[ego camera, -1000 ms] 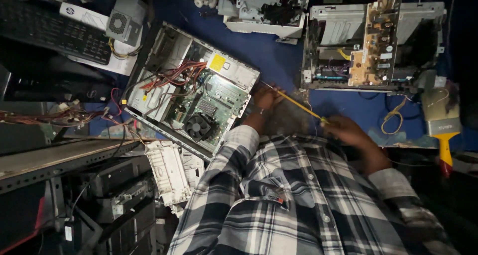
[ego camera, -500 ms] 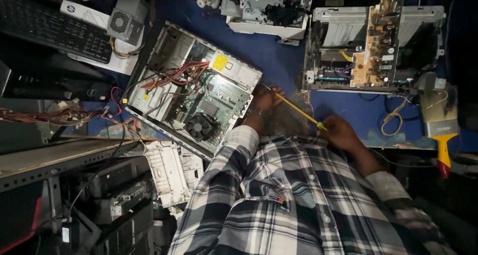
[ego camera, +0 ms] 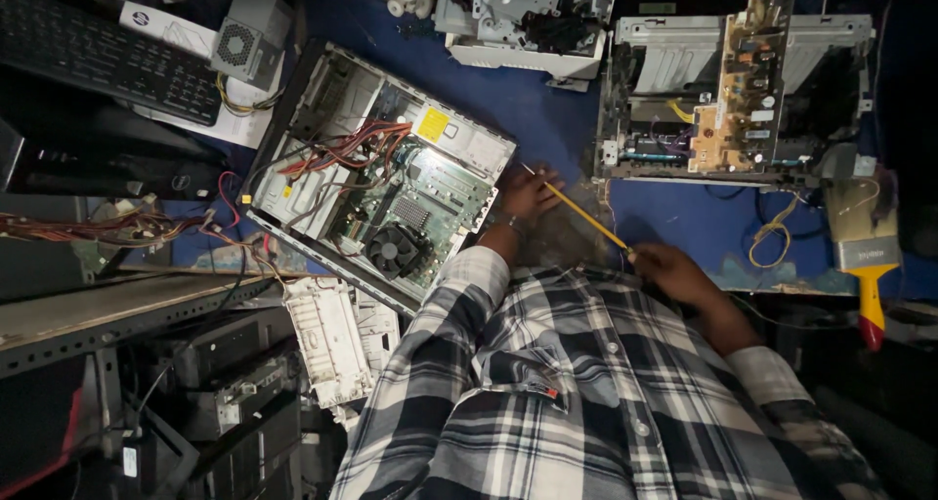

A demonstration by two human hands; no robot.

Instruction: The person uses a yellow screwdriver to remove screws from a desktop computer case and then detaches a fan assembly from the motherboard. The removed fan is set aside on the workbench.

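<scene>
Keyboard (ego camera: 98, 56) cut off at left edge, right hand (ego camera: 674, 270) grip on yellow tool (ego camera: 586, 217) too dim to tell

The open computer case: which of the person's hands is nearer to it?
Left. The left hand rests at the open computer case's edge, touching the yellow rod; the right hand grips the rod's other end, farther away.

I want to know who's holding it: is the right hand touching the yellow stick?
Touching. The head view shows the right hand closed around the lower end of the yellow stick, with no gap.
</scene>
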